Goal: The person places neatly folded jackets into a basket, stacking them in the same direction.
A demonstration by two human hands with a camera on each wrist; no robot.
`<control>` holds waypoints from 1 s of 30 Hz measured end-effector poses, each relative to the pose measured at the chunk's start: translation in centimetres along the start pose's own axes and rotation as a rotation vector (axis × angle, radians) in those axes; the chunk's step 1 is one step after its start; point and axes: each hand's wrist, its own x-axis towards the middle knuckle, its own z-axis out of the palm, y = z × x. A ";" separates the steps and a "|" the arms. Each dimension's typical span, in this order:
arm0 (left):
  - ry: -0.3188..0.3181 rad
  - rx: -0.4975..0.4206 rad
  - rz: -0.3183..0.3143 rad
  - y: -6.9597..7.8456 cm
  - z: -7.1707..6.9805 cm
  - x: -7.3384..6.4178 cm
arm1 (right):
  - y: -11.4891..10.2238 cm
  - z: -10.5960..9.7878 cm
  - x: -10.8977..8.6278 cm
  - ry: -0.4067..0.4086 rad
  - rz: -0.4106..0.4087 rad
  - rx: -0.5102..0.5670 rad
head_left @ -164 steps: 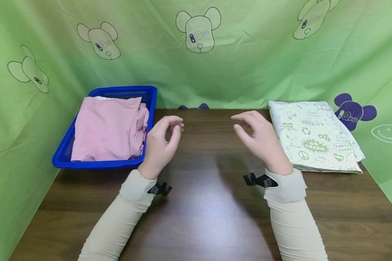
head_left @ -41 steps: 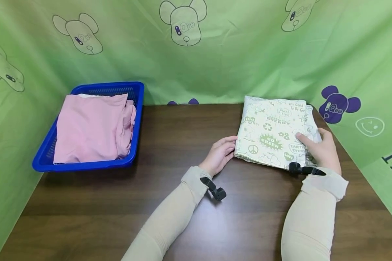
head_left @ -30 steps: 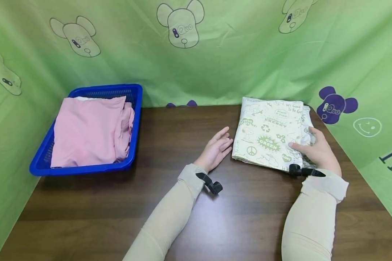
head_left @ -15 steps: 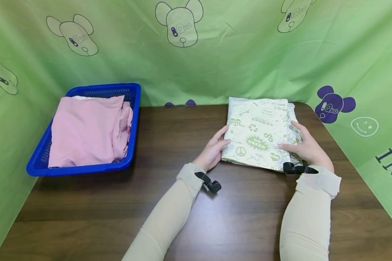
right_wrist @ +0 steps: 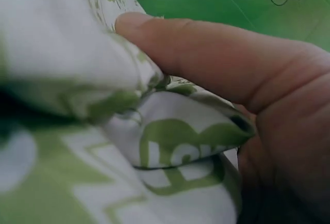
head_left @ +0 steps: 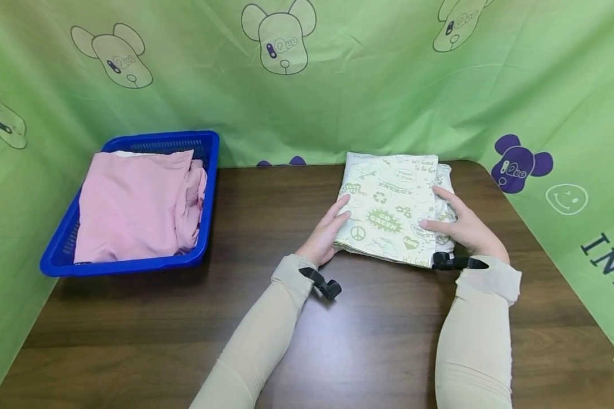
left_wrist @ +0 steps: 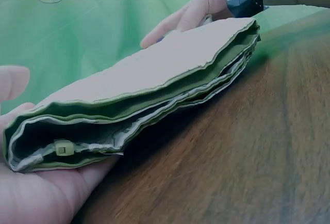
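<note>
A folded piece of white fabric (head_left: pixel 389 193) with green cartoon print lies near the back of the table, right of centre. My left hand (head_left: pixel 319 236) grips its left edge, thumb on top and fingers underneath. In the left wrist view, that side of the folded fabric (left_wrist: pixel 154 77) is raised off the wood, and a small yellow-green plastic piece (left_wrist: pixel 64 148) shows between its layers. My right hand (head_left: pixel 471 230) holds the right side with the thumb over the upper layers. The right wrist view shows the right thumb (right_wrist: pixel 191 43) pressing the fabric; the other fingers are mostly hidden.
A blue plastic basket (head_left: pixel 133 266) stands at the back left, holding folded pink cloth (head_left: pixel 130 207). Green printed curtain (head_left: pixel 348 96) encloses the back and sides of the brown wooden table (head_left: pixel 184 318). Both wrists carry black cameras.
Both hands have moved to the fabric from apart over the table. The left hand briefly let go, then took hold again. The fabric has slid left with both hands.
</note>
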 end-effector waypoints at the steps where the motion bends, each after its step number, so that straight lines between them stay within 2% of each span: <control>1: 0.002 -0.003 -0.002 0.0 -0.1 0.0 | -0.1 0.1 0.1 -0.007 -0.005 0.012; 9: -0.003 0.021 0.029 0.3 -0.6 -0.3 | -0.8 0.4 0.2 -0.088 -0.004 0.055; 17: -0.015 0.100 0.063 0.2 -0.9 -0.3 | -1.0 0.4 0.5 -0.148 -0.045 -0.002; 23: -0.014 0.273 0.098 0.5 -0.9 -0.3 | -1.5 0.4 0.5 -0.186 -0.105 -0.015; 25: -0.024 0.291 0.093 0.7 -0.9 -0.4 | -1.7 0.4 0.5 -0.184 -0.115 -0.036; 30: -0.027 0.257 0.050 0.7 -0.9 -0.6 | -2.2 0.6 0.4 -0.183 -0.114 -0.024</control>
